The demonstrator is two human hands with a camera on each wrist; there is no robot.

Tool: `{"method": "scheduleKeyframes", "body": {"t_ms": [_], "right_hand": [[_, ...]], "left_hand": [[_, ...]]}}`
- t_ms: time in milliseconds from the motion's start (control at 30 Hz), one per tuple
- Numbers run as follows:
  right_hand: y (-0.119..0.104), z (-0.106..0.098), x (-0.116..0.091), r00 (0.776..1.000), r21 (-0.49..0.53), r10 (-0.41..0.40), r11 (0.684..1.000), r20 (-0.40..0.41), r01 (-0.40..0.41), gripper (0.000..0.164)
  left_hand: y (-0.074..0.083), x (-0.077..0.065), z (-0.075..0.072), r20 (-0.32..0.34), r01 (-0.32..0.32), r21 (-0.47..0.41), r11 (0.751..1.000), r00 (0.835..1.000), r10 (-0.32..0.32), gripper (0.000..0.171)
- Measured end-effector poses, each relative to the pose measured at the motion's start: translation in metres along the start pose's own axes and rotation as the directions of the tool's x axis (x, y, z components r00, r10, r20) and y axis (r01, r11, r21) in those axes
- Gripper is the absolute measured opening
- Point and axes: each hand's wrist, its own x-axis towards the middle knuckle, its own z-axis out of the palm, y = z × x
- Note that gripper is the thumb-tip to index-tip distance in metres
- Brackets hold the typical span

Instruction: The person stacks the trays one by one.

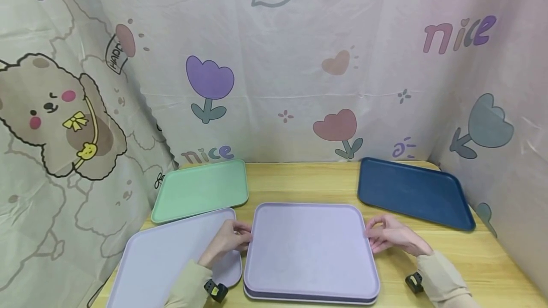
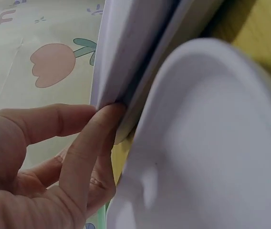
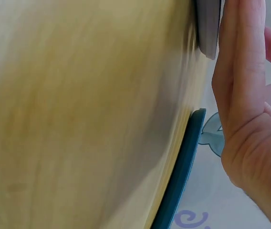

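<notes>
Just ahead, your left hand (image 1: 229,240) pinches the lilac top tray (image 1: 312,251) at its nine-o'clock edge and your inward-reaching right hand (image 1: 391,235) at three, above a lower tray (image 1: 310,300). Around them lie a pale tray (image 1: 164,260) at nine, green tray (image 1: 201,189) at ten and blue tray (image 1: 413,193) at two; the curtain (image 1: 274,51) beyond reads "nice".

Free wood (image 1: 304,182) behind stack (image 1: 311,251), left tray (image 1: 171,255) perhaps crowding left fingers (image 2: 80,143)

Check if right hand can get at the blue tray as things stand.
Likely yes: only tabletop shows between the right hand and the blue tray, though that hand holds the edge of the upper lilac tray and would need to let go.
</notes>
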Motion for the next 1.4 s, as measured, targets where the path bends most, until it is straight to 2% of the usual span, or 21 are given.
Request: {"method": "scheduleKeyframes", "body": {"t_ms": [200, 333, 433, 500, 900, 1400], "right_hand": [[0.0029, 0.0011, 0.0012, 1.000, -0.024, -0.007, 1.000, 0.005, 0.007, 0.023], [0.0037, 0.0038, 0.0027, 1.000, -0.023, 0.004, 1.000, -0.004, -0.004, 0.022], [0.0036, 0.0062, 0.0036, 1.000, -0.025, 0.009, 1.000, -0.011, -0.009, 0.020], [0.0031, 0.0073, 0.0036, 1.000, -0.036, -0.001, 0.999, -0.011, 0.000, 0.021], [0.0040, 0.0083, 0.0042, 0.999, -0.084, -0.053, 0.995, 0.003, 0.053, 0.017], [0.0056, 0.0075, 0.0040, 0.999, -0.087, -0.052, 0.995, 0.009, 0.053, 0.016]], "left_hand": [[0.0005, -0.0008, 0.0027, -0.028, 0.009, 0.056, 0.998, 1.000, -0.008, 0.022], [0.0018, -0.0014, 0.0024, -0.045, -0.019, 0.152, 0.988, 0.999, 0.026, 0.021], [0.0021, -0.0021, 0.0014, -0.046, -0.056, 0.233, 0.971, 0.997, 0.069, 0.021], [0.0023, -0.0026, 0.0010, -0.045, -0.071, 0.258, 0.963, 0.995, 0.085, 0.020], [-0.0007, -0.0051, -0.0031, -0.007, -0.129, 0.284, 0.950, 0.991, 0.137, 0.023], [-0.0042, -0.0069, -0.0049, 0.035, -0.134, 0.297, 0.946, 0.991, 0.129, 0.020]]}}
